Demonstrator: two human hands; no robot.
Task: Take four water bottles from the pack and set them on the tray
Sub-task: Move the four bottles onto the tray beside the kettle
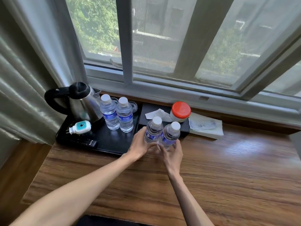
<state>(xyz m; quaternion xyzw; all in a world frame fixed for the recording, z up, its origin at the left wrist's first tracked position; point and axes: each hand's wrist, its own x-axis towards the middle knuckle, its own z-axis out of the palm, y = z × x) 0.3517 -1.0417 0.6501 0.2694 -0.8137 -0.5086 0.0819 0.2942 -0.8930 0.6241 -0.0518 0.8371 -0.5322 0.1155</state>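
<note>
Two clear water bottles with white caps and blue labels stand upright on the black tray (112, 144): one (109, 112) beside the kettle, the other (125, 115) touching its right side. My left hand (141, 144) grips a third bottle (154, 129) just right of the tray's right edge. Close beside it, my right hand (172, 154) holds a fourth bottle (170, 134) from below. Both held bottles are upright, over the wooden table. The pack is not in view.
A steel kettle (81, 103) with a black handle fills the tray's back left, with a white and teal plug-in device (79, 127) and a dark remote (88, 141) in front. Behind the held bottles lie a black box (145, 118), a red-lidded jar (180, 111) and a folded white paper (206, 125).
</note>
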